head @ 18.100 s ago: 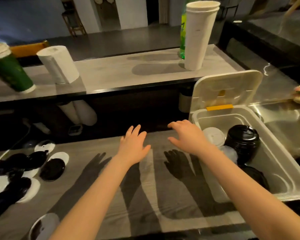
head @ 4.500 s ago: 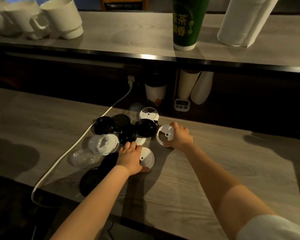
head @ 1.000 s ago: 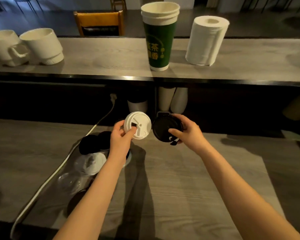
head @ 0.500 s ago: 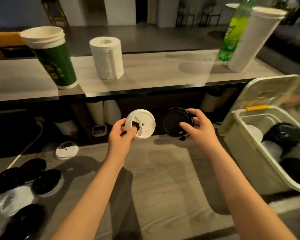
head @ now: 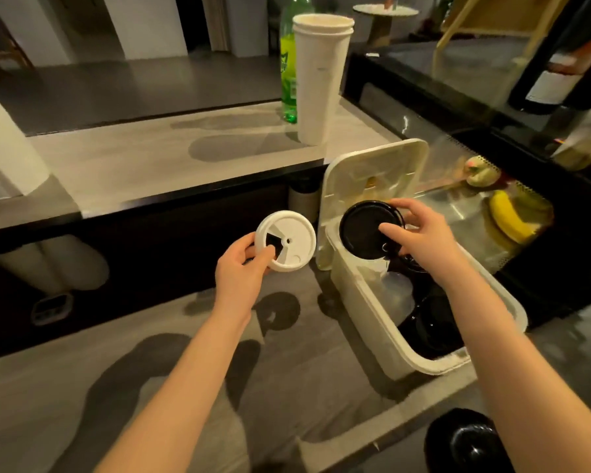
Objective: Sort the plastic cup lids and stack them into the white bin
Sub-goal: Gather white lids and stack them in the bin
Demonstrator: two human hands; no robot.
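Paper roll (head: 4,155) stands at the far left on the upper shelf (head: 157,158), cut off by the frame edge. Below it, on the dark wall under the shelf, we see pale cup stacks hanging in shadow. Our left hand (head: 241,274) is raised over the counter (head: 151,370), thumb and fingers pinching the near edge of a white lid (head: 292,244); the lid is held tilted toward us, its wedge-shaped drinking hole showing dark. Further back on the shelf stands a tall white cup stack (head: 319,80) with a green bottle (head: 289,59) just behind it. To the right, our right hand (head: 420,238) grips a black lid (head: 365,230) by its rim, thumb across its face and fingers curled around the far edge, holding it upright above the left end of the bin (head: 372,312). The bin sits on the counter with its hinged cover (head: 372,172) standing open behind the black lid. Inside it we make out black lids and something clear or pale, partly hidden by our forearm. Beyond the bin, a banana (head: 507,216) lies behind glass. At the lower right edge a dark round object (head: 468,442) shows; we cannot tell what it is.
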